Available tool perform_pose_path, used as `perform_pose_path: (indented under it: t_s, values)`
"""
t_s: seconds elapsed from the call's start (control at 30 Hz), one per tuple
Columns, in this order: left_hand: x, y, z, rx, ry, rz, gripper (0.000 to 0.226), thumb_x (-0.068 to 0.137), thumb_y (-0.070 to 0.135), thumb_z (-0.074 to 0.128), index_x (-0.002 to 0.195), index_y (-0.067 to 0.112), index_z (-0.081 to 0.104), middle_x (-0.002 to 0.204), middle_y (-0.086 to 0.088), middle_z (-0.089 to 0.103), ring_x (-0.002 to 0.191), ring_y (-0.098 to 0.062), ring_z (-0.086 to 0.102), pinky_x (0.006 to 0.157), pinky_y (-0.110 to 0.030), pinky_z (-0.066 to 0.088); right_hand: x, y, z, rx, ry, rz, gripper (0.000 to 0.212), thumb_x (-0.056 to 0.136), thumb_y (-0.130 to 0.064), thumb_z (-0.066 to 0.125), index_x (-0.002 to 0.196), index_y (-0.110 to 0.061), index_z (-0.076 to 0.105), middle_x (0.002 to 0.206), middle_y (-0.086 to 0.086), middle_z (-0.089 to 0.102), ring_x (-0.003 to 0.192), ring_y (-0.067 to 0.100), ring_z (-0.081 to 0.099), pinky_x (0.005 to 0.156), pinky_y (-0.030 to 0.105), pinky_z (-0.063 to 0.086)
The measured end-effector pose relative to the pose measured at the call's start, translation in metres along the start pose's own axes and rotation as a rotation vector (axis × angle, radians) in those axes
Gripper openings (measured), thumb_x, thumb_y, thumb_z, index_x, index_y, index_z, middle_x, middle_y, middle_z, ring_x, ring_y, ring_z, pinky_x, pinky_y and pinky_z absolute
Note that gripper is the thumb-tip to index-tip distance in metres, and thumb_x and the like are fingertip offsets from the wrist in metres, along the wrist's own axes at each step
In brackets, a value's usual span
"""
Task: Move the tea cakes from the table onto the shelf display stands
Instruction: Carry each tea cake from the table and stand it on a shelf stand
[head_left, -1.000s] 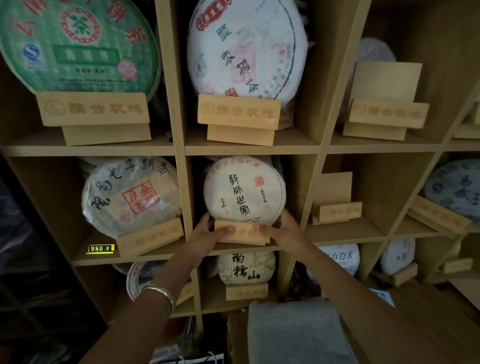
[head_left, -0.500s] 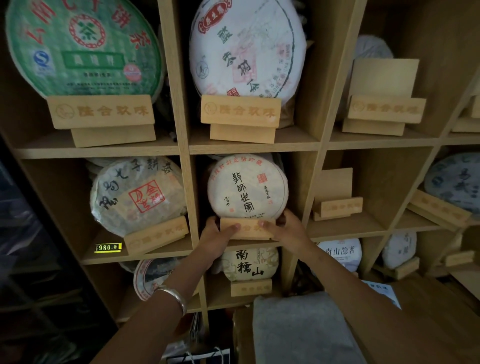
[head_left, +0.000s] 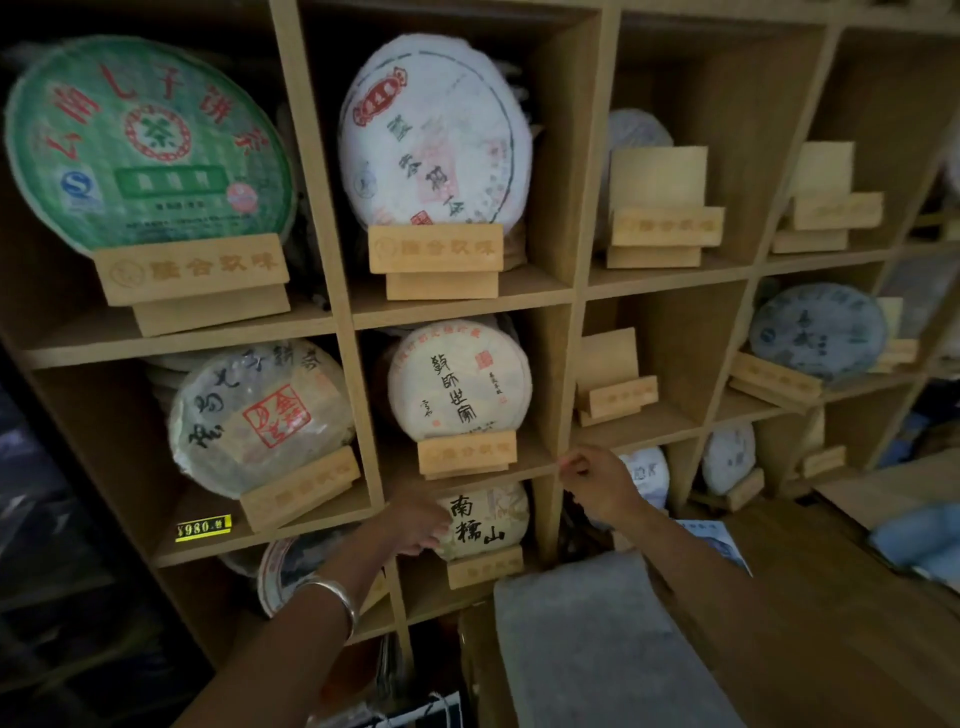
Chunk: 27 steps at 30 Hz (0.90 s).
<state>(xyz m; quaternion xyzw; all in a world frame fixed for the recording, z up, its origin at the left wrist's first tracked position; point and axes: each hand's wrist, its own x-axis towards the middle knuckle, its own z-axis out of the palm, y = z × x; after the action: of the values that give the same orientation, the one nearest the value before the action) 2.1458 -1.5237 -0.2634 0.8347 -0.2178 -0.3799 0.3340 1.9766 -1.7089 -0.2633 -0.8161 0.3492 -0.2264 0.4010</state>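
A pale round tea cake (head_left: 460, 382) stands upright on edge in the middle compartment of a wooden grid shelf (head_left: 563, 291), its flat printed face turned out toward the room and leaning slightly back. Its lower rim sits in a small wooden display stand (head_left: 466, 453) carved with faint characters. Black brush characters run down the wrapper beside a small red seal.

Both hands are off it. The left hand (head_left: 415, 525), a silver bangle (head_left: 332, 597) on its wrist, hovers below that compartment, in front of the cream cake (head_left: 485, 519) in the cell underneath; the hand is blurred, its fingers loosely curled round nothing. The right hand (head_left: 597, 483) hangs near the shelf edge to the right, fingertips drawn together as if pinching; whether they hold anything I cannot tell.

Above, a green-wrapped cake (head_left: 148, 145) fills the upper left cell and a white cake with a red emblem (head_left: 434, 135) the upper middle, each on a carved stand. Left of the middle cell a crinkled cake with a red stamp (head_left: 260, 415) leans on its stand, and a yellow price tag (head_left: 203, 528) on the shelf edge reads ¥980. To the right, two stands (head_left: 615, 392) (head_left: 662, 223) carry no cake. A bluish cake (head_left: 818, 330) sits further right
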Motion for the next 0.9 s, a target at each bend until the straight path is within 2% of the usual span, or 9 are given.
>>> perform_pose_path:
  t_s: [0.1,0.2,0.33,0.4,0.43,0.47,0.57,0.7,0.9]
  values:
    - [-0.003,0.014,0.013,0.163,-0.035,0.196,0.018,0.094,0.004,0.059,0.079,0.012,0.057,0.087,-0.009,0.061,0.072,-0.015,0.057,0.062,-0.018,0.049,-0.02,0.017,-0.031,-0.057,0.083,0.117,0.013,0.091,-0.004,0.061,0.101,-0.008,0.068,0.092,0.003,0.064,0.091,0.023,0.063,0.07,0.022,0.042]
    - [-0.004,0.034,0.042,0.29,-0.076,0.366,0.009,0.095,0.004,0.058,0.088,0.011,0.057,0.097,-0.009,0.057,0.093,-0.022,0.054,0.078,-0.026,0.045,-0.052,0.041,-0.068,-0.154,0.14,0.201,0.02,0.093,-0.004,0.06,0.111,-0.001,0.066,0.107,0.018,0.068,0.107,0.034,0.063,0.081,0.028,0.045]
    - [-0.012,0.065,0.104,0.524,-0.184,0.494,0.01,0.094,0.012,0.056,0.087,0.011,0.063,0.098,-0.008,0.062,0.094,-0.02,0.059,0.076,-0.023,0.04,-0.1,0.065,-0.117,-0.345,0.179,0.316,0.01,0.094,-0.01,0.059,0.091,-0.009,0.068,0.084,0.01,0.064,0.103,0.035,0.064,0.071,0.029,0.041]
    - [-0.019,0.084,0.143,0.59,-0.236,0.584,0.016,0.092,0.012,0.06,0.101,0.004,0.07,0.11,-0.013,0.066,0.103,-0.025,0.061,0.07,-0.02,0.037,-0.134,0.07,-0.151,-0.398,0.479,0.654,0.008,0.087,-0.015,0.068,0.087,-0.012,0.075,0.078,0.003,0.066,0.09,0.026,0.07,0.065,0.027,0.048]
    - [-0.024,0.094,0.165,0.613,-0.257,0.622,0.02,0.092,0.013,0.06,0.105,0.002,0.07,0.113,-0.014,0.068,0.103,-0.025,0.062,0.068,-0.021,0.038,-0.157,0.077,-0.17,-0.417,0.679,0.693,0.003,0.078,-0.015,0.073,0.078,-0.017,0.074,0.071,-0.001,0.065,0.076,0.023,0.071,0.061,0.029,0.049]
    - [-0.033,0.106,0.186,0.64,-0.276,0.655,0.021,0.092,0.014,0.059,0.107,0.003,0.07,0.115,-0.015,0.068,0.101,-0.025,0.063,0.068,-0.022,0.042,-0.18,0.089,-0.187,-0.39,0.681,0.602,0.011,0.078,-0.01,0.068,0.073,-0.019,0.07,0.07,-0.002,0.062,0.071,0.023,0.068,0.062,0.029,0.046]
    - [-0.065,0.139,0.26,0.671,-0.402,0.772,0.013,0.096,0.012,0.054,0.098,0.01,0.067,0.112,-0.019,0.067,0.105,-0.033,0.063,0.086,-0.035,0.051,-0.268,0.12,-0.238,-0.423,0.454,0.527,0.012,0.087,-0.013,0.065,0.098,-0.008,0.067,0.09,0.001,0.06,0.092,0.027,0.065,0.071,0.026,0.041]
    - [-0.141,0.163,0.366,0.663,-0.576,0.944,0.023,0.093,0.01,0.06,0.079,0.025,0.05,0.094,-0.003,0.059,0.093,-0.019,0.055,0.078,-0.027,0.047,-0.396,0.14,-0.3,-0.46,0.633,0.714,0.006,0.086,-0.014,0.064,0.089,-0.009,0.064,0.093,0.013,0.068,0.093,0.033,0.065,0.074,0.035,0.046]
    - [-0.318,0.167,0.505,0.703,-0.821,1.23,0.016,0.089,0.005,0.062,0.079,0.017,0.057,0.094,-0.012,0.068,0.095,-0.026,0.063,0.076,-0.027,0.046,-0.616,0.132,-0.352,-0.418,0.902,0.978,0.029,0.089,-0.017,0.064,0.116,-0.009,0.062,0.114,0.01,0.07,0.105,0.028,0.065,0.086,0.03,0.047]
